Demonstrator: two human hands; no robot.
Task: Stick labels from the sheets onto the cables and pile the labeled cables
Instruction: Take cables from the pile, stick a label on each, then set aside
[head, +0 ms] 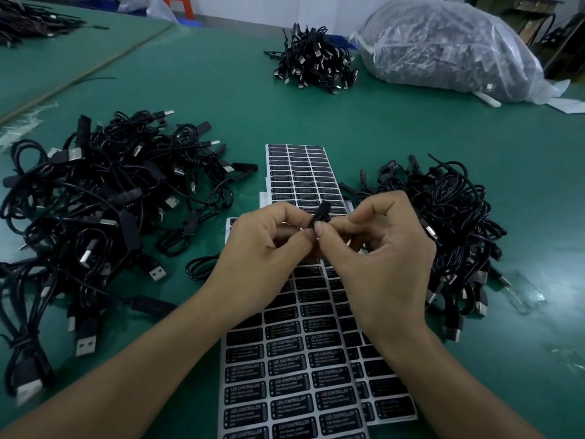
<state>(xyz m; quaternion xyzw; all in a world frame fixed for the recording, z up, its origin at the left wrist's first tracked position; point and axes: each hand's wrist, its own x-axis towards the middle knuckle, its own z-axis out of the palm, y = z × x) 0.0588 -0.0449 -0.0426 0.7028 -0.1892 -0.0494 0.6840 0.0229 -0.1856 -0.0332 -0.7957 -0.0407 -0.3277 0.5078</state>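
At mid-frame a slim black cable controller block (322, 213) is pinched by the left hand (262, 248) and the right hand (386, 248), each grip closed on it with thumb and fingertips, above the silver sheets of black rectangular labels (285, 375). Pressing a label on seems the step in hand. Next it needs smoothing flat, then piling, whether on the left tangled black cable heap (95, 201) or the right one (449, 223) is unclear. The labels read "LED CONTROLLER"; the smaller lines blur.
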